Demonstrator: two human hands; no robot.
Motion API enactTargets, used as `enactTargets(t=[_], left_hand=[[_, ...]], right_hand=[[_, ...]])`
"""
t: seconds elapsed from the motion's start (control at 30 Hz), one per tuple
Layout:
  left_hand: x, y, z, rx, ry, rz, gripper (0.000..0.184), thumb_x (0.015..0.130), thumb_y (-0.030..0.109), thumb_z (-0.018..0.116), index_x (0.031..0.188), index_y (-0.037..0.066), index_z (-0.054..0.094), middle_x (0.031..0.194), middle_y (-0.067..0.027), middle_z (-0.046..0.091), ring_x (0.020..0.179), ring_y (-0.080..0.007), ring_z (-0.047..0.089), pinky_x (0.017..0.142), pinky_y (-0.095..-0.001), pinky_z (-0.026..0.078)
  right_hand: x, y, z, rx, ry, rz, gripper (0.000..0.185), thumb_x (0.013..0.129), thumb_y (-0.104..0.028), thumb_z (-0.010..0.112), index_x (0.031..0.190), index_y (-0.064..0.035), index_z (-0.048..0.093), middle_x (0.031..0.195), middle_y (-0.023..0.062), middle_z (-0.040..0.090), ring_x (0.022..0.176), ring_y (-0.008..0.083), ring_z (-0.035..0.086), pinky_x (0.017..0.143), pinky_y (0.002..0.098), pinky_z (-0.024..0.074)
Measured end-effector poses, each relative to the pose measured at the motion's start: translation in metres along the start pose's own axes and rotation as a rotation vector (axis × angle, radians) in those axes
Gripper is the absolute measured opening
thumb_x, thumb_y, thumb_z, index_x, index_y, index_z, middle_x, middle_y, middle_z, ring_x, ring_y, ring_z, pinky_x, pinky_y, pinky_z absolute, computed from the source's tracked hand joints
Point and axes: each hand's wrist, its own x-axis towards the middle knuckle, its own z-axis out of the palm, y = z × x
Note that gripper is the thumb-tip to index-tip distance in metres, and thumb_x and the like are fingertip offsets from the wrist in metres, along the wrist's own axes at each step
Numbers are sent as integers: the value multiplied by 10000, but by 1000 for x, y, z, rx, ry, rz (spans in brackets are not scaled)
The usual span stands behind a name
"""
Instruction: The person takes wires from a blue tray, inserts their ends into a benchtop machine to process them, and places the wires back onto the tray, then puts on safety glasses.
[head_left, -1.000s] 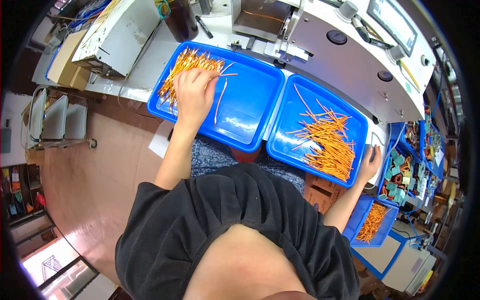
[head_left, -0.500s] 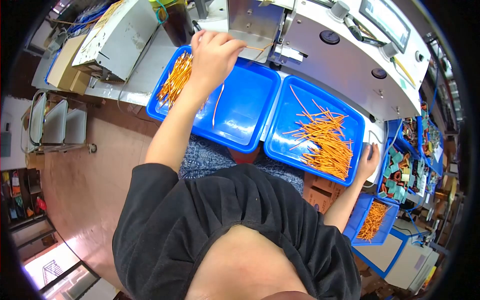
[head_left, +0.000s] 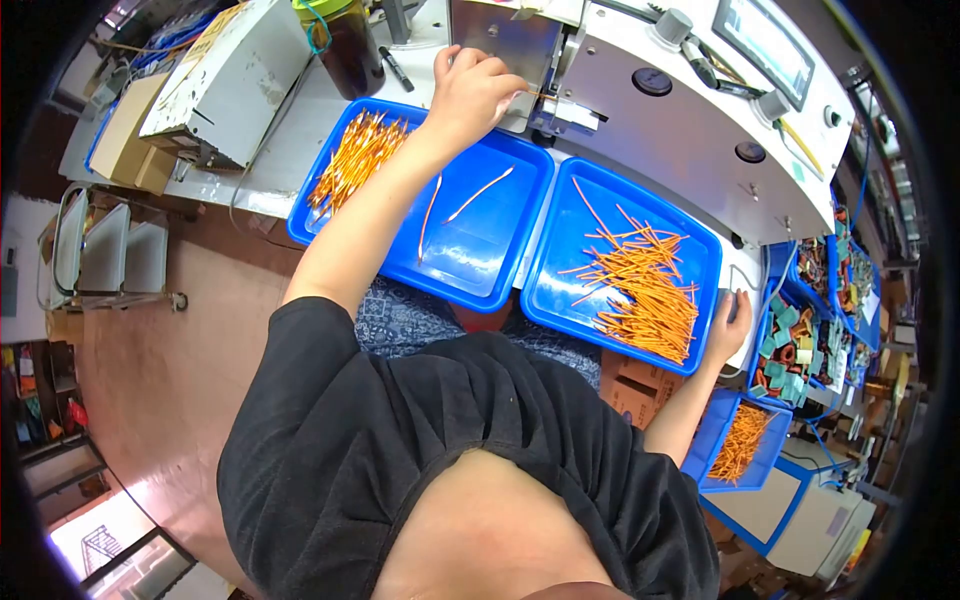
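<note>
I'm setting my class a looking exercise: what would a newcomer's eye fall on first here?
Probably the bright blue left tray, with a heap of orange wires at its left end, and the right tray beside it, holding another heap. Above them in the picture, the left hand holds a thin wire at the machine.

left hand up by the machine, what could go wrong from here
The left hand is close to the metal fitting on the machine; moving parts could pinch it. The thin wire at its fingertips might slip or sit crooked. The jar behind the left blue tray, if knocked, might tip onto the orange wires.
</note>
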Motion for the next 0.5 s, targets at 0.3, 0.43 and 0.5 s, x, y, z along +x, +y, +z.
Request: enactTargets(t=[0.3,0.43,0.5], left_hand=[[3,-4,7,44,19,35,161,741,169,693,877,253,717,819,70,613,922,-171,543,946,-434,305],[0,-3,13,24,50,25,109,742,167,674,823,226,717,814,61,619,939,-185,543,969,-470,287],[0,-3,13,24,52,22,103,738,166,678,812,225,718,817,65,621,938,-183,544,967,-468,288]], right_hand=[[0,0,0,4,-4,-9,324,909,-244,601,1133,-12,633,1226,169,590,1154,308,542,989,376,403],[1,0,-3,3,-55,-22,326,907,-242,604,1127,-5,636,1217,175,594,1144,311,548,984,379,407],[2,0,-4,-17,-73,-30,328,909,-244,601,1126,-1,637,1211,178,597,1143,313,547,984,381,407]])
